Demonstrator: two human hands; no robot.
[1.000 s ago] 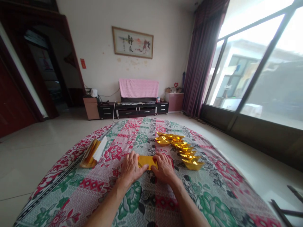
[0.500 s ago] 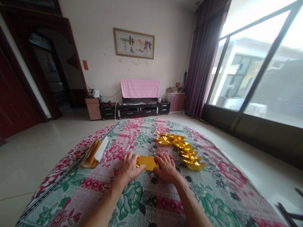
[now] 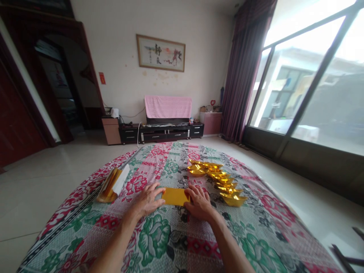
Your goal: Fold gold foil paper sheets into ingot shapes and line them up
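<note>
A folded strip of gold paper (image 3: 174, 196) lies flat on the flowered tablecloth in front of me. My left hand (image 3: 149, 198) has its thumb and forefinger on the two corners of the strip's left end, a small gap of cloth showing between them. At the right end, my right hand (image 3: 198, 201) grips the paper with curled fingers above and the thumb below. Several folded gold paper ingots (image 3: 233, 200) stand in an overlapping row to the right of that hand. The undersides of my fingertips are hidden.
A stack of gold and white paper sheets (image 3: 111, 185) lies at the left on the round table's tablecloth (image 3: 155, 235). Beyond the table stands a low black TV cabinet (image 3: 165, 132) with a pink cloth (image 3: 168, 107) above it. Large windows (image 3: 301, 83) are at the right.
My left hand has slid leftward to the end of the strip, so more of the gold paper shows between the hands. My right hand stays at the right end.
</note>
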